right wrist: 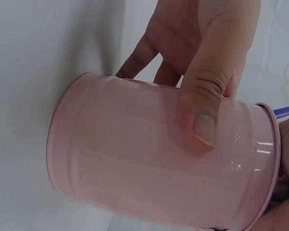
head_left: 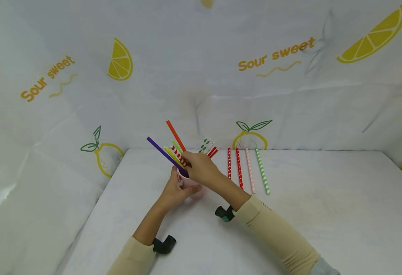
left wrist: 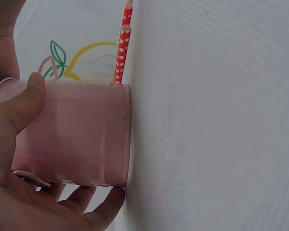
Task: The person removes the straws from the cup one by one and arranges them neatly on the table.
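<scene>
A pink metal pail (head_left: pixel 191 183) stands on the table, its side filling much of both wrist views. My left hand (head_left: pixel 173 191) grips it, thumb across the side and fingers around the other side. In the head view, straws lean out of its mouth: a purple straw (head_left: pixel 163 150), an orange straw (head_left: pixel 175 135), a yellow straw (head_left: pixel 172 155) and a red-and-white striped straw (head_left: pixel 177 153). My right hand (head_left: pixel 202 168) is at the rim, its fingers curled around straws there. Its fingertips are mostly hidden. Green-patterned straws (head_left: pixel 205 145) and red straws (head_left: pixel 213 152) show beyond that hand.
Right of the pail, several paper straws lie side by side: red dotted straws (head_left: pixel 238 168), a pink straw (head_left: pixel 250 170) and a green striped straw (head_left: pixel 262 171). Behind the white table (head_left: pixel 325 214) rises a cloth backdrop (head_left: pixel 194 68) printed with lemons.
</scene>
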A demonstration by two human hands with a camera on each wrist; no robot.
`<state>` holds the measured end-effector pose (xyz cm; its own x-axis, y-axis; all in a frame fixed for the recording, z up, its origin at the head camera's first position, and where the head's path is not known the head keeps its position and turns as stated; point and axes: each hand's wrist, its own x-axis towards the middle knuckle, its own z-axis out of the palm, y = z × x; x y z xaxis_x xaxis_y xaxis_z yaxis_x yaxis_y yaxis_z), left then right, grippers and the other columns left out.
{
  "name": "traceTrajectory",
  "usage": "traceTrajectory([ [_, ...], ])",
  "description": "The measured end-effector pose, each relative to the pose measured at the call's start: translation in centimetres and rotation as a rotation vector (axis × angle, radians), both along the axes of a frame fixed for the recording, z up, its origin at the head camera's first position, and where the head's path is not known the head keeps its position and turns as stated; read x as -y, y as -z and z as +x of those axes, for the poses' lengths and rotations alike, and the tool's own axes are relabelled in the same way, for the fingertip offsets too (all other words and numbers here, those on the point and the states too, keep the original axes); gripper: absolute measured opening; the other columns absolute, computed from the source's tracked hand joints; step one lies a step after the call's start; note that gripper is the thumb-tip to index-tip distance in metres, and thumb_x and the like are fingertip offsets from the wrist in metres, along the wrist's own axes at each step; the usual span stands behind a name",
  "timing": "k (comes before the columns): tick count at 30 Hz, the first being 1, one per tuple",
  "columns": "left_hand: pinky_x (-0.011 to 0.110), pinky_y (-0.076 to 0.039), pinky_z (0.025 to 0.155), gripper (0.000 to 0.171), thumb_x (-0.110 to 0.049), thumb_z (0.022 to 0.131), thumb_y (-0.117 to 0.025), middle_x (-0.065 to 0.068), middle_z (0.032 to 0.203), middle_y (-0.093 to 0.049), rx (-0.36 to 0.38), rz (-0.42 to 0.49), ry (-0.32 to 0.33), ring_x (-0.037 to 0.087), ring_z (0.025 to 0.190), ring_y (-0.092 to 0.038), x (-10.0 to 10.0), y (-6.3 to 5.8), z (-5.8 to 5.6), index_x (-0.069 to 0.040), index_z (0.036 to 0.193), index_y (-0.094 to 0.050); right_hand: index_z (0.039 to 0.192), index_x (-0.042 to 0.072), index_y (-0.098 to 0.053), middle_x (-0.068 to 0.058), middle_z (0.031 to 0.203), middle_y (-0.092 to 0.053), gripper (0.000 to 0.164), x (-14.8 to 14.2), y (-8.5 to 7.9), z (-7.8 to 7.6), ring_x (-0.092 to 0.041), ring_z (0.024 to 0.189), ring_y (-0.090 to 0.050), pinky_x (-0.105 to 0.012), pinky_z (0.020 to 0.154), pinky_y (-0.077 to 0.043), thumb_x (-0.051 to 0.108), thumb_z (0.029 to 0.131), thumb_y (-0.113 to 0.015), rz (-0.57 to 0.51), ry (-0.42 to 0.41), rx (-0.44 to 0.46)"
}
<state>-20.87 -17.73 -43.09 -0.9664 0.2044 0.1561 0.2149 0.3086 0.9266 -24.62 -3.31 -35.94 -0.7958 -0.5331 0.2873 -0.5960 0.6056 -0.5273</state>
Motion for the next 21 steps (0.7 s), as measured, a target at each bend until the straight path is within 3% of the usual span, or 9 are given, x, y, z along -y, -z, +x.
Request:
traceTrajectory([
  [7, 0.065, -0.009, 0.116, 0.105, -0.011, 0.086, -0.079, 0.009, 0.164, -0.02, 0.022, 0.018, 0.006, 0.028, 0.151, -0.014, -0.3, -1.1, 0.6, -0.013, 0.157, -0.003, 0.107, 0.005, -0.067, -0.005, 0.093, -0.07, 0.013, 0.0, 0.0, 0.3, -0.015, 0.076, -0.061, -0.024, 0.069, -0.057, 0.006, 0.095, -0.069, -0.033, -0.008, -0.041],
  [15, 0.062, -0.012, 0.116, 0.11, -0.018, 0.085, -0.08, -0.002, 0.165, -0.015, -0.03, 0.014, 0.032, 0.019, 0.15, -0.013, 0.1, 0.1, 0.1, -0.02, 0.158, 0.002, 0.122, 0.006, -0.051, -0.003, 0.088, -0.062, 0.021, -0.1, 0.2, 0.5, -0.015, 0.07, -0.06, -0.021, 0.058, -0.053, 0.013, 0.103, -0.057, -0.099, 0.004, -0.011],
  [21, 0.059, -0.016, 0.116, 0.111, -0.021, 0.084, -0.082, -0.002, 0.164, -0.018, -0.025, 0.008, 0.019, 0.02, 0.15, -0.016, 0.1, 0.1, 0.1, -0.018, 0.158, 0.001, 0.138, 0.003, -0.043, -0.008, 0.098, -0.065, 0.04, -0.4, -0.2, 0.6, -0.017, 0.077, -0.062, -0.024, 0.065, -0.057, 0.006, 0.101, -0.058, -0.11, -0.009, 0.043],
])
